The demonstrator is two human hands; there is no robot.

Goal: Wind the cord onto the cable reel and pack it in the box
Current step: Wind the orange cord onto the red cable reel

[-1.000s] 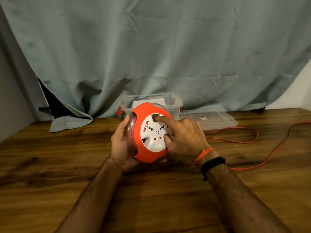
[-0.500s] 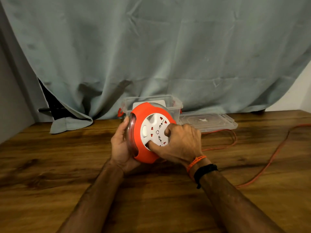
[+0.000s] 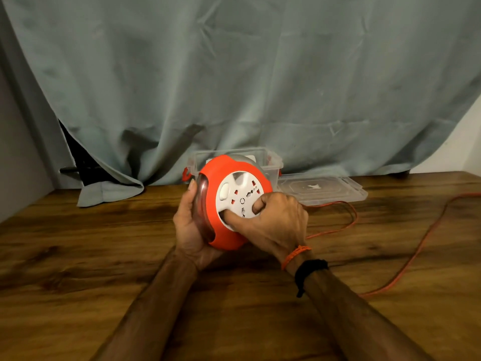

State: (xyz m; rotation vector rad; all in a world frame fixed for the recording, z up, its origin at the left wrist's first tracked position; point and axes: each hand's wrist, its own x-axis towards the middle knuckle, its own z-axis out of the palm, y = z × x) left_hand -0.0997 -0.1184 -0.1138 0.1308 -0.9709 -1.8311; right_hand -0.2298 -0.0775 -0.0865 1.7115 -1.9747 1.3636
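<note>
The cable reel is held on edge just above the middle of the worktop, its round white socket face turned toward the camera. It looks like hard moulded plastic: a glossy orange shell with scalloped openings, a smoky translucent drum showing at its left side, and a white disc pierced by socket holes and finger recesses. It should be rigid and fairly light, smooth enough to slip, so cradling the rim while driving the disc by its recesses seems the sound hold.

The left hand is cupped around the reel's left rim, fingers wrapped behind it and palm underneath. The right hand is curled against the white face, one finger pressed into a recess low on the disc and another hooked into one near its right edge.

The orange cord is thin and limp; it runs from behind the reel in a loose loop, then trails in slack curves toward the right edge of the worktop. Plenty seems left to wind.

Behind the reel, at the back edge, stands the clear plastic box, open, with orange clips. Its clear lid lies flat just to its right. A grey-green curtain hangs behind.
</note>
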